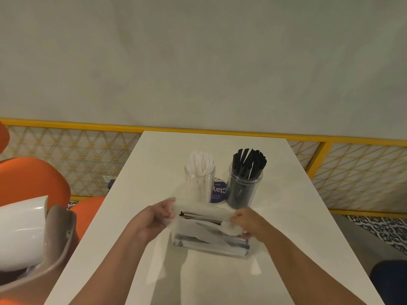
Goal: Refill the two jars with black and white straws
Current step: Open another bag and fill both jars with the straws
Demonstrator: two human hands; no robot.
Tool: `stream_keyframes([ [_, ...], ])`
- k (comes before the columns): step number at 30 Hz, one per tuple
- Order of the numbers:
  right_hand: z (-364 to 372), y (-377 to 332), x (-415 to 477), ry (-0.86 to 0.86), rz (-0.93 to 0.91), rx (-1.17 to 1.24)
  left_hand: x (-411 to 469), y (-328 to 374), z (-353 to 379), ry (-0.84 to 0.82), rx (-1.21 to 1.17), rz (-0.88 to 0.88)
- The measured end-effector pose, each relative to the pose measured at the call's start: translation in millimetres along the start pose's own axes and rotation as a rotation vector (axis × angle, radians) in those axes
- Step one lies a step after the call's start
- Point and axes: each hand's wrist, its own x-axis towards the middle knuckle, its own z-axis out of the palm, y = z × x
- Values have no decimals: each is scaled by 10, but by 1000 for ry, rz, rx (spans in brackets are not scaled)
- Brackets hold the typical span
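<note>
Left hand [154, 219], right hand [245, 221] pinch straw bag [209, 235] by top corners, desk [293, 201] centre. Part mouth evenly, gently; mind white-straw jar [199, 183], black-straw jar [244, 188] beyond.

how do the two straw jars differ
The white-straw jar holds white straws; the black-straw jar holds black straws. The black-straw jar looks wider than the white-straw jar. Its straws splay apart, while the white ones bunch tightly. Both are clear, lidless and upright on the table.
</note>
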Motion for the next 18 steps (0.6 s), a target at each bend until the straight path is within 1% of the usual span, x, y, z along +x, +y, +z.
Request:
stream_keyframes([
  [2, -99, 46, 4, -96, 180, 668, 16, -71, -101, 69, -82, -34],
  [3, -134, 80, 10, -143, 225, 940, 13, -105, -122, 87, -129, -45],
  [4, -166, 118, 30, -167, 249, 1116, -7, -134, -125, 100, -167, -54],
  [6, -191, 112, 29, -174, 254, 1295, -26, -179, -133, 121, -240, -68],
  [7, -184, 92, 22, -149, 247, 1369, -19, -192, -150, 130, -257, -82],
  [9, -164, 61, 52, -70, 227, 1569, 13, -224, -200, 124, -204, -120],
  [10, -156, 59, 72, -38, 224, 1627, 29, -236, -225, 110, -138, -142],
  [11, -153, 59, 69, -28, 213, 1601, 49, -247, -258, 89, -55, -165],
  [13, -137, 119, 70, -50, 193, 1378, 49, -226, -291, 47, 179, -181],
  [15, -123, 198, 99, -102, 180, 1183, 57, -208, -333, -45, 515, -192],
  [16, -129, 216, 89, -100, 179, 1094, 58, -209, -338, -86, 677, -180],
  [17, -139, 223, 67, -110, 159, 998, 72, -220, -342, -96, 801, -158],
  [18, -163, 230, 41, -136, 116, 870, 86, -229, -341, -60, 860, -123],
])
